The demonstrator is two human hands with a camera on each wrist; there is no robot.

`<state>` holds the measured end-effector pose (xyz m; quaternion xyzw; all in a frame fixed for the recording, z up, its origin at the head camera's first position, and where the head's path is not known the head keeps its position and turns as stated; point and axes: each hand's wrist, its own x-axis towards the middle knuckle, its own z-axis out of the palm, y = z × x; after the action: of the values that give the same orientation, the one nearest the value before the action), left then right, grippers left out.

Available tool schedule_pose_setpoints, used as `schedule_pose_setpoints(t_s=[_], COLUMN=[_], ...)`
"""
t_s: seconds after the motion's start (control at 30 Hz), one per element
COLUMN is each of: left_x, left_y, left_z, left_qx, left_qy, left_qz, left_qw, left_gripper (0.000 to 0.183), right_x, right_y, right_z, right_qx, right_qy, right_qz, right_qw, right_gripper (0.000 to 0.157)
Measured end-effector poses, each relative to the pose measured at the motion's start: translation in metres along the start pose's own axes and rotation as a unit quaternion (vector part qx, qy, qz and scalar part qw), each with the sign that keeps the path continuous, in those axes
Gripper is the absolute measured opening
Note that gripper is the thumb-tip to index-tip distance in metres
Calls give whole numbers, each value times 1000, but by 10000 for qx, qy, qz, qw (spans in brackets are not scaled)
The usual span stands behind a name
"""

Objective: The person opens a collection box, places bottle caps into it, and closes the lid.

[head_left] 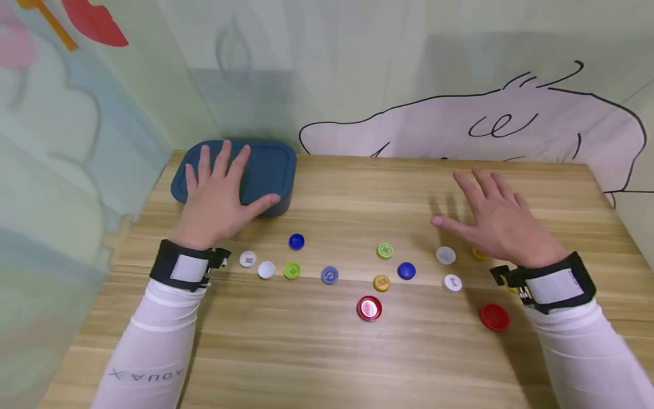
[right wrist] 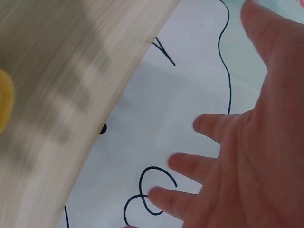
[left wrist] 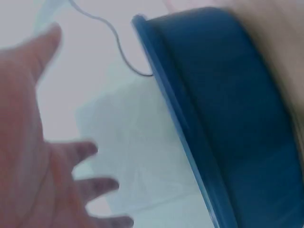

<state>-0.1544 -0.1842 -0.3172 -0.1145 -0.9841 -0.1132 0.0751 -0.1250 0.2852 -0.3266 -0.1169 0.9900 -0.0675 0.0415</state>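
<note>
My left hand [head_left: 214, 204] is held above a dark blue lidded box [head_left: 271, 170] at the table's back left, fingers spread and apart from the lid in the left wrist view. Over the right side of the table hovers my right hand [head_left: 498, 221], also spread and holding nothing. Bottle caps lie scattered between the hands: a dark blue cap [head_left: 296, 241], a green cap [head_left: 385, 250], a lilac cap [head_left: 329, 275], an orange cap [head_left: 381, 283] and a red cap [head_left: 369, 308] among them. A translucent cap [head_left: 445, 255] and a yellow cap [head_left: 480, 254], partly hidden, are nearest the right hand.
White caps [head_left: 247, 259] lie near the left wrist. Another red cap [head_left: 494, 316] sits by the right forearm, whose wrist strap partly covers a yellow cap. Behind the wooden table [head_left: 286, 352] hangs a pale printed backdrop [head_left: 347, 68].
</note>
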Motion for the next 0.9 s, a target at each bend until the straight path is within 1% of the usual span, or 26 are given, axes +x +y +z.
schedule_pose_setpoints(t_s=[0.07,0.17,0.23,0.3,0.33,0.4,0.47,0.53,0.63,0.73,0.83,0.9], left_x=[4,10,12,12,12,11,11,11,10,9,7,7], left_y=[-11,-35,-53,-70,-78,-89,-97,-103,-109,-115,-119,-119], left_z=[-4,-7,-6,-4,-3,-1,1,3,6,8,7,5], left_qx=[-201,-519,-765,-975,-1059,-1259,-1411,-1531,-1649,-1737,-1905,-2064], left_qy=[303,771,894,911,872,680,420,156,-73,-149,-290,-352], left_qz=[-183,-609,-1038,-1467,-1667,-2068,-2373,-2606,-2785,-2843,-2956,-3003], left_qw=[9992,9938,9876,9801,9764,9679,9602,9531,9461,9427,9357,9306], left_gripper=[96,84,78,73,71,67,63,60,56,54,61,65], right_x=[0,0,0,0,0,1,2,3,4,4,4,5], right_y=[-2,-4,-5,-5,-6,-6,-6,-6,-7,-8,-8,-9], right_z=[0,-1,-2,-3,-4,-4,-4,-4,-2,0,1,2], right_qx=[-16,-21,-8,-16,-28,-54,-54,-45,-17,-20,-1,3], right_qy=[-32,-169,-260,-349,-387,-447,-478,-471,-404,-337,-259,-166], right_qz=[-24,-6,17,23,17,0,-28,-46,-87,-119,-146,-213], right_qw=[10000,9999,9997,9994,9992,9990,9988,9989,9991,9994,9996,9996], right_gripper=[100,101,101,101,101,101,101,102,101,101,100,99])
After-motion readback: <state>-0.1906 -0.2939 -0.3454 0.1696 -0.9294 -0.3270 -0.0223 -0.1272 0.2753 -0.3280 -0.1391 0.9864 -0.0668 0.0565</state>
